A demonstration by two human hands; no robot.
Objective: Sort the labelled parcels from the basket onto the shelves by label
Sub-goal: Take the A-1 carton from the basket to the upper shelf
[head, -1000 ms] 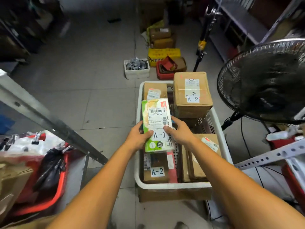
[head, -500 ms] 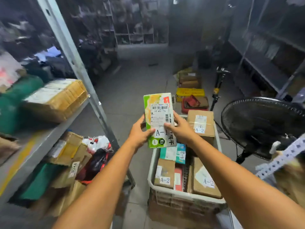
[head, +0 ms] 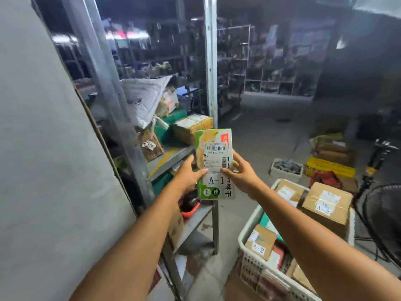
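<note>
I hold a flat green and white parcel [head: 213,164] upright in front of me, its white label reading A-1. My left hand [head: 188,174] grips its left edge and my right hand [head: 239,173] grips its right edge, thumbs on the front. Below right stands the white plastic basket [head: 249,235] with several cardboard boxes, two of them [head: 259,242] [head: 326,203] labelled A-2. To the left is a metal shelf rack [head: 171,157], its middle shelf carrying a yellow-taped box [head: 192,127], a green parcel and a white padded bag [head: 145,96].
A large grey panel [head: 43,170] fills the left side. A grey upright post [head: 210,72] rises behind the parcel. A black fan [head: 384,222] stands at the far right. On the floor beyond lie a yellow crate [head: 329,167], a white tub [head: 285,167] and more boxes.
I have lifted the A-1 parcel out of the basket and turned left and up, so the shelf rack now sits ahead and the basket at lower right. Both hands keep their grip.
</note>
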